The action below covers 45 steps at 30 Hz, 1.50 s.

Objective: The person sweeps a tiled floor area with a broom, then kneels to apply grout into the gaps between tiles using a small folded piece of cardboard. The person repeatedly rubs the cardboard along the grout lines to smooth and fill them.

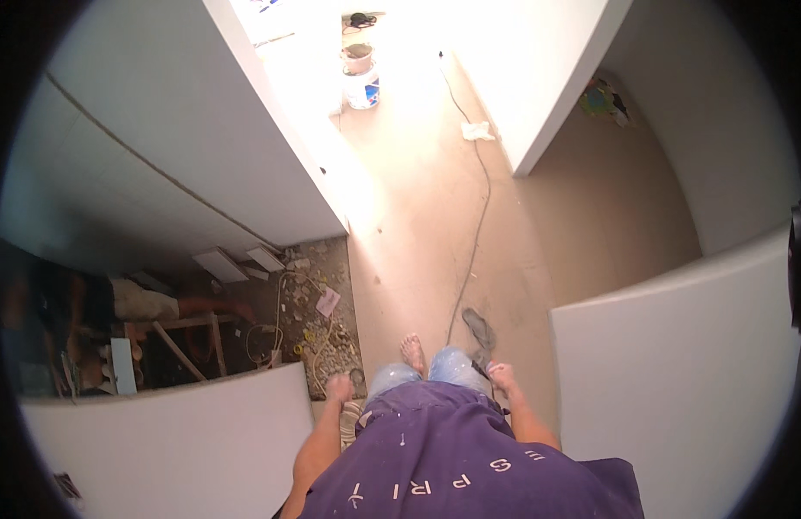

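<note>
My left hand (340, 387) is at my left side with its fingers curled in. A small round greyish thing (357, 377) shows right beside it; whether the hand holds it is unclear. My right hand (501, 374) is closed next to my right knee, and a small dark thing (481, 369) sticks out from it toward the leg. Its kind is too small to tell. Just ahead of that hand is a long grey cloth-like thing (478, 327). A striped cloth (352, 424) shows below my left hand.
A cable (481, 233) runs along the tiled floor past a white crumpled piece (477, 131). Buckets (363, 89) stand ahead in the bright doorway. At left lies rubble (335, 337), with another person (145, 300) by a wooden frame (184, 324). Low walls (669, 363) flank me.
</note>
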{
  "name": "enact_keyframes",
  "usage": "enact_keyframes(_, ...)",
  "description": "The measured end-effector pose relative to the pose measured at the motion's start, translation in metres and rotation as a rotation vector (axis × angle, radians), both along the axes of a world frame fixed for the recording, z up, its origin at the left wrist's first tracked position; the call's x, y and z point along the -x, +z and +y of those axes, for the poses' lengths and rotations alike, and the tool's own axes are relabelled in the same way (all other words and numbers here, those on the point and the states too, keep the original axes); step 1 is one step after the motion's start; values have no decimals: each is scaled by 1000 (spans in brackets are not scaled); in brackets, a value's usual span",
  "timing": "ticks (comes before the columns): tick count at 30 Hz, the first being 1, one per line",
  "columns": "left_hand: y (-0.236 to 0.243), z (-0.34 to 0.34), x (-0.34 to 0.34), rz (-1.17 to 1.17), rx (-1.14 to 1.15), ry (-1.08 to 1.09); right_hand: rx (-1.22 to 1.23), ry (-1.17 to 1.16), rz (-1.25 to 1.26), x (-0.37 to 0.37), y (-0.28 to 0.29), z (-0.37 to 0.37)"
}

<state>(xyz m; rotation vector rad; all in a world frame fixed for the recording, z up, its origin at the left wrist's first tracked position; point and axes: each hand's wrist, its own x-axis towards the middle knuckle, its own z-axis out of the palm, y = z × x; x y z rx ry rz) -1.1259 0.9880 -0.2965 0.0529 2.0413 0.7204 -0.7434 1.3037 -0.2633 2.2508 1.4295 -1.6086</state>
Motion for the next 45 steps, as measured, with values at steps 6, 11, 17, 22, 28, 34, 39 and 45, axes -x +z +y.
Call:
enact_keyframes(6,78,339,209,141,-473,212,-139,-48,104,123,1,194)
enact_keyframes(11,87,484,283,192,-439,184,-160,52,220,199,-30,318)
enact_keyframes(17,14,457,266,-70,-181,410,83,152,110,296,-20,476)
enact_keyframes(22,-28,430,253,-376,117,573,40,254,75,399,8,628)
enact_keyframes(28,-65,605,381,-451,-35,1030,-107,225,238,556,-2,759)
enact_keyframes(34,-40,741,628,-254,-578,1631,-19,246,219,636,25,796)
enact_keyframes(39,10,639,758,69,-544,2371,-142,781,-108,655,71,892)
enact_keyframes(45,28,581,753,147,15,2788,-212,685,-309,728,83,1015)
